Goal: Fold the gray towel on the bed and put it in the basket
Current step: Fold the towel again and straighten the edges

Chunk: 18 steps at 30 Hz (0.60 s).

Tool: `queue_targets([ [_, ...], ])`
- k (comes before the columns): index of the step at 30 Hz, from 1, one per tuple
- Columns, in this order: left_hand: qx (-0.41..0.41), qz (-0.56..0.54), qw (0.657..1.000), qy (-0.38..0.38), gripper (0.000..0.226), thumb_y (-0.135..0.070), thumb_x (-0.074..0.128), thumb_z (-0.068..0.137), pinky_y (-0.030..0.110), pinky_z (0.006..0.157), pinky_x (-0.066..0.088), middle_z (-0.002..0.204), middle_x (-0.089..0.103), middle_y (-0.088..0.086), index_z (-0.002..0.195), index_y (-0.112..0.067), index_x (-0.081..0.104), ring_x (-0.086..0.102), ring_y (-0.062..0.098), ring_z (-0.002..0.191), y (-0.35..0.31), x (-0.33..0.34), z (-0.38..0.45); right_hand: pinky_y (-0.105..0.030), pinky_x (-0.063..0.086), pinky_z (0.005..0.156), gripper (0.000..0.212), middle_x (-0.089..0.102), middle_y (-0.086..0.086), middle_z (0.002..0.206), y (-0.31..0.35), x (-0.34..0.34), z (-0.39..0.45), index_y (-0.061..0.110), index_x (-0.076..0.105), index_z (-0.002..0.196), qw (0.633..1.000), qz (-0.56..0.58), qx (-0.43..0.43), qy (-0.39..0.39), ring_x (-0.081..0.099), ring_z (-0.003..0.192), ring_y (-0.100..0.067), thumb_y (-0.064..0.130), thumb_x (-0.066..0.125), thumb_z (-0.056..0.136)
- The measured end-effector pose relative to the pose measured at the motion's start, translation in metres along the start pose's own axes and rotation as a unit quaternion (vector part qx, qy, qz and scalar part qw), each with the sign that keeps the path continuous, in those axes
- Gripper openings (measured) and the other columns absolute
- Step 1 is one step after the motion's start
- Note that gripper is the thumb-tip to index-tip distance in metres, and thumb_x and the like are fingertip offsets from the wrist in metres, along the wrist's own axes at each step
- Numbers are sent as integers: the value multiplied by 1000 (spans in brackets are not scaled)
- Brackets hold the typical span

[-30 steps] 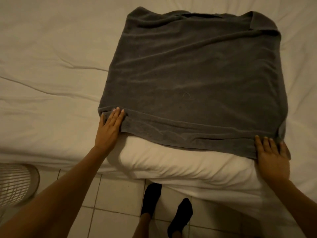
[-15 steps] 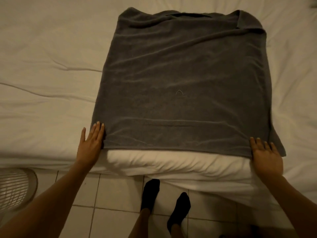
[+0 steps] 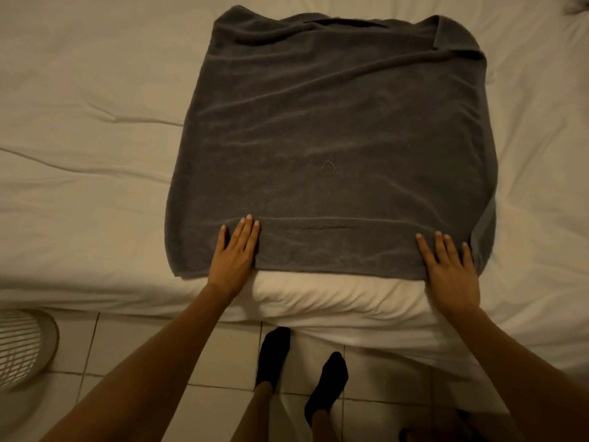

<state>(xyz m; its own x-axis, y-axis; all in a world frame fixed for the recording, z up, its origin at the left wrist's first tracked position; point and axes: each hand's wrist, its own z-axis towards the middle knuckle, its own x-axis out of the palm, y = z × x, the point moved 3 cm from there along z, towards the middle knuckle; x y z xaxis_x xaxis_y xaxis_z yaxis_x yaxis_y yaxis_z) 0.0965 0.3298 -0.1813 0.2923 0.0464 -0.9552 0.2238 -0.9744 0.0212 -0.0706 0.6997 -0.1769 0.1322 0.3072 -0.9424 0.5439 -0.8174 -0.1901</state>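
The gray towel (image 3: 334, 138) lies spread as a rough square on the white bed (image 3: 79, 186), its near edge close to the mattress edge. Its far right corner is turned over. My left hand (image 3: 236, 256) rests flat, palm down, on the towel's near edge, a little in from the left corner. My right hand (image 3: 449, 269) lies flat on the near edge by the right corner, fingers apart. Neither hand holds the cloth. A white slatted basket (image 3: 22, 349) shows at the lower left, cut off by the frame.
The bed sheet is wrinkled to the left of the towel. Below the mattress edge is a pale tiled floor (image 3: 127, 362), where my two feet in black socks (image 3: 299, 371) stand. A small dark object (image 3: 578, 6) sits at the top right corner.
Both hands have moved inward from beside the towel's near corners onto its near edge, palms flat. The left hand shifted right the most. The towel lies flatter along that edge.
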Motion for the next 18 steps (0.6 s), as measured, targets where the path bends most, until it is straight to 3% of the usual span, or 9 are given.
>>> queue_targets([
  [3,-23,-21,1000,-3,71,-19,56,91,49,116,9,155,20,18,148,-3,17,21,30,144,9,2,5,-57,21,108,68,42,-28,139,-6,3,2,15,30,146,1000,20,9,12,38,129,-45,10,57,84],
  [6,-30,-57,998,-10,63,-16,40,98,43,118,1,158,8,16,149,-5,4,11,27,147,18,4,9,-58,29,105,67,47,-29,135,-16,-1,5,16,30,146,999,30,12,26,43,125,-46,11,49,82],
  [9,-27,-73,997,-1,61,-14,37,99,41,118,-1,158,7,18,149,-3,4,10,28,147,19,0,6,-57,34,103,70,50,-27,133,-21,-5,5,13,35,144,998,53,12,40,47,123,-45,3,57,78],
  [12,-42,-75,996,13,65,-17,39,99,39,119,-1,158,4,18,149,-3,1,6,26,147,19,-11,-2,-56,37,99,61,54,-26,130,-24,-19,1,10,40,141,997,60,18,36,50,119,-45,10,34,80],
  [18,-36,-90,994,-40,55,-9,32,96,46,117,13,155,16,22,147,3,14,20,33,144,33,-63,6,-57,43,94,58,57,-26,125,-40,-65,7,6,52,131,998,65,23,16,53,115,-46,10,24,79],
])
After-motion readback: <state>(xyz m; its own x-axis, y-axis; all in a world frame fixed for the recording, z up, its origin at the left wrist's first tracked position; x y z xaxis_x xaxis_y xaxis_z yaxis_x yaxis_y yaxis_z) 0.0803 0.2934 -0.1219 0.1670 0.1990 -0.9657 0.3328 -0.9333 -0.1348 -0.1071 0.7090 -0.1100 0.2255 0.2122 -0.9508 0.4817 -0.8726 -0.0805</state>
